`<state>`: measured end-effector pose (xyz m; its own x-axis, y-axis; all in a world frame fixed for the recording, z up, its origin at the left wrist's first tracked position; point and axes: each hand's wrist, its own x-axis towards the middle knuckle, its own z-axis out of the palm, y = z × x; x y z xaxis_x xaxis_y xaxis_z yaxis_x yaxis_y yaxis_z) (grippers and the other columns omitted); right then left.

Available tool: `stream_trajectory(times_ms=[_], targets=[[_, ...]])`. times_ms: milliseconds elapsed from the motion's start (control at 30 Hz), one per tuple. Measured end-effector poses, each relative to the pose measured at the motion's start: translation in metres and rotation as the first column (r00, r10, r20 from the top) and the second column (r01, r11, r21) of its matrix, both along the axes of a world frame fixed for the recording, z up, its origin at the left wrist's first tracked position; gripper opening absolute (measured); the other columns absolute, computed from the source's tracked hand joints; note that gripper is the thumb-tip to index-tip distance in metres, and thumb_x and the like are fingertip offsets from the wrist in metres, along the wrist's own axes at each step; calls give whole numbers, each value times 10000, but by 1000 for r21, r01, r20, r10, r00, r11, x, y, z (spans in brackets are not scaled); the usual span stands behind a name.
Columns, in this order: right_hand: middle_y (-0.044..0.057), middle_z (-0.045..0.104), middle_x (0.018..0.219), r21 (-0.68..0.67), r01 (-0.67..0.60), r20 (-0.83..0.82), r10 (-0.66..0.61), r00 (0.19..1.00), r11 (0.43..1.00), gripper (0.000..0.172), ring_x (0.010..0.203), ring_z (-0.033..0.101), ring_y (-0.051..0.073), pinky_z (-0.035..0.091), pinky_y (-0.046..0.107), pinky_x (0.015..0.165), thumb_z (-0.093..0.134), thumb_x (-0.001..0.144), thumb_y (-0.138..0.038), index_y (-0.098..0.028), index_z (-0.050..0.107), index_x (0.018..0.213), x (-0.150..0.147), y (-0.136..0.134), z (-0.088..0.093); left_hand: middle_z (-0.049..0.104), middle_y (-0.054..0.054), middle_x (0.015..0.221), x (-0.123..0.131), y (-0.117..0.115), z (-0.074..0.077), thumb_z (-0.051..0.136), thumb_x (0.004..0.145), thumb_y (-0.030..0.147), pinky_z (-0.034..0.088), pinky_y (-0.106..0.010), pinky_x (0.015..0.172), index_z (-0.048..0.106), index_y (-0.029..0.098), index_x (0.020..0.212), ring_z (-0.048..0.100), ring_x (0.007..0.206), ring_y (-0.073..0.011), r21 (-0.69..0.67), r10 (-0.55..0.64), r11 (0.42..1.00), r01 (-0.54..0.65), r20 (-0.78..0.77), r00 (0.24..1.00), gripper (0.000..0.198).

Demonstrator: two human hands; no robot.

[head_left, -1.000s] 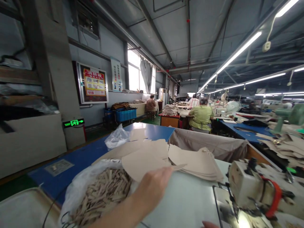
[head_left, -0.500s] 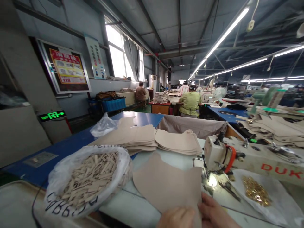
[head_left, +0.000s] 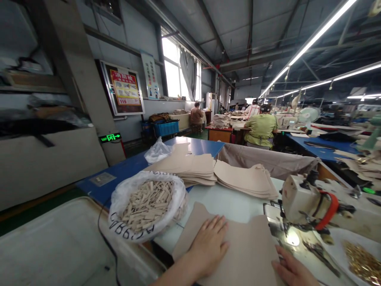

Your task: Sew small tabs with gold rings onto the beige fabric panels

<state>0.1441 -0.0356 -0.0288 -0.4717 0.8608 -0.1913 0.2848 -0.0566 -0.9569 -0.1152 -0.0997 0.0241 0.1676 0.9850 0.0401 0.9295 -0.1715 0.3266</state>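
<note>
Fabric panel (head_left: 247, 246), lower edge offscreen

Both hands are bare: the left hand (head_left: 210, 246) shows with its forearm (head_left: 175, 274) uncovered to the picture's edge, nails seemingly short and plain; the right hand (head_left: 293, 270) is cut off near the wrist

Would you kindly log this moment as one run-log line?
left hand: flat on beige fabric piece | right hand: on its right edge | sewing machine: beside
</note>
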Motion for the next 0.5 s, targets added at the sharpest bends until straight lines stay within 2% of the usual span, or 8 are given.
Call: stream_trajectory(times_ms=[133,233,300,367,400,433,500], targets=[[31,652,648,130,85,139,-103,985,988,659,606,634,237,499,298,598,440,737,-507,-122,429,1271,2,-6,-3,322,-70,1467,-3,15,-1,334,927,425,235,-450,1106,358,209,1382,255,1359,-223,4,-102,995,102,1,995,505],[-21,562,531,258,106,223,-166,961,960,692,524,590,221,457,278,527,397,770,-478,-106,344,1351,6,-6,-6,379,-85,1437,-3,20,0,401,905,383,279,-422,1090,404,192,1354,301,1340,-220,51,-113,992,113,3,994,488],[-29,540,527,354,68,255,-167,952,933,680,529,585,215,448,272,536,395,781,-463,-116,344,1364,9,-3,-6,453,-87,1389,-10,20,9,440,885,317,318,-404,1070,470,184,1302,366,1305,-214,144,-55,988,52,21,998,439],[-29,538,532,414,8,292,-141,946,910,653,532,588,213,453,270,551,405,788,-448,-133,367,1359,12,0,-7,558,-85,1289,-31,18,28,428,876,264,366,-390,1035,554,178,1208,469,1222,-208,284,87,953,-104,72,994,365],[-25,546,537,428,-19,310,-128,942,904,641,533,592,214,458,270,554,413,789,-442,-138,384,1353,13,2,-7,606,-84,1219,-47,16,41,405,881,255,393,-382,1010,587,174,1156,522,1160,-206,354,191,909,-221,118,974,340],[-17,564,549,436,-42,328,-115,938,899,628,543,602,218,466,272,564,420,790,-438,-140,405,1343,14,4,-7,647,-87,1137,-67,14,54,391,878,258,426,-375,972,615,167,1094,568,1086,-209,413,315,837,-358,172,933,324],[17,629,614,436,-74,354,-95,931,897,595,614,639,233,487,279,616,435,788,-427,-143,457,1311,13,6,-6,668,-92,1051,-111,10,80,388,864,266,459,-361,915,628,154,1025,605,1000,-222,469,568,628,-622,270,777,311]])
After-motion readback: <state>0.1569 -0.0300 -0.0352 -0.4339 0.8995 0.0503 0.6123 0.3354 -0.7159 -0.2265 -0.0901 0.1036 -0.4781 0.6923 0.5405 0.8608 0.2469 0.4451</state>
